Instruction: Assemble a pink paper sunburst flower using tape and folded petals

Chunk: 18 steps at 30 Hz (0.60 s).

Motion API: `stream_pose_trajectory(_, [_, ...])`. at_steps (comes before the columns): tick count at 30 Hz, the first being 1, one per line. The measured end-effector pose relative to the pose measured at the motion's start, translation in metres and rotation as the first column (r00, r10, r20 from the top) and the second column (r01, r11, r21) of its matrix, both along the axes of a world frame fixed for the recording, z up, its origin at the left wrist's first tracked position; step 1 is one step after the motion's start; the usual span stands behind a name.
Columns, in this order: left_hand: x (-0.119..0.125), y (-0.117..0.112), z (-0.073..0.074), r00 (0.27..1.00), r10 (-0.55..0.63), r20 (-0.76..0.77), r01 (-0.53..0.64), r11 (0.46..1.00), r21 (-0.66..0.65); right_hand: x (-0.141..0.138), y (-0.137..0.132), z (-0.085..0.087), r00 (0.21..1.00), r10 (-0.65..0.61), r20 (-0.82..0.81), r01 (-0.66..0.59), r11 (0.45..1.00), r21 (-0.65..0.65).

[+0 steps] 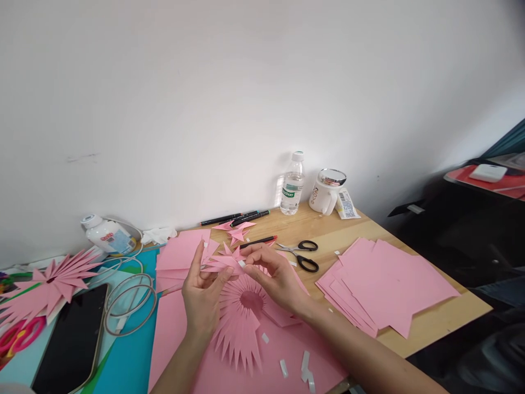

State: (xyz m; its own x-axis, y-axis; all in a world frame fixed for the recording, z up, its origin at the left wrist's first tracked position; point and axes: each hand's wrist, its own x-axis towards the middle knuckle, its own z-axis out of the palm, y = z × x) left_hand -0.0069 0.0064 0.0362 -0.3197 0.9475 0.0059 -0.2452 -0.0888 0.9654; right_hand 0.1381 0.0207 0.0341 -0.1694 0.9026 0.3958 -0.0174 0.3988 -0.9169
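My left hand [203, 298] pinches a folded pink paper spike [221, 264] between thumb and fingers, held above a half-built pink paper fan flower [241, 317] on the wooden table [451, 312]. My right hand [274, 273] meets it from the right, its fingertips pinched on the spike's end where a small white bit of tape shows. Both hands hover over a large pink sheet [254, 361] with several white tape backings lying on it.
Black-handled scissors [303, 254] and a red-capped pen [259, 241] lie just behind the hands. A stack of pink paper [385, 284] sits at the right. A water bottle [292, 185], a white mug [327, 192], markers, a finished pink flower [49, 284], a tablet [74, 339] and cables are around.
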Motion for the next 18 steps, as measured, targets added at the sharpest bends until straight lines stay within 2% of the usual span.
stream_pose_trajectory(10, [0.0042, -0.0021, 0.0014, 1.0, -0.017, 0.01, 0.016, 1.0, 0.017, -0.0053, -0.0003, -0.008, 0.987, 0.066, -0.146, -0.079, 0.993, -0.083])
stream_pose_trajectory(18, [0.0049, -0.002, 0.0018, 1.0, -0.001, 0.004, 0.001, 1.0, 0.008, -0.0047, -0.0016, -0.0011, 0.994, 0.045, -0.1, -0.054, 0.995, -0.085])
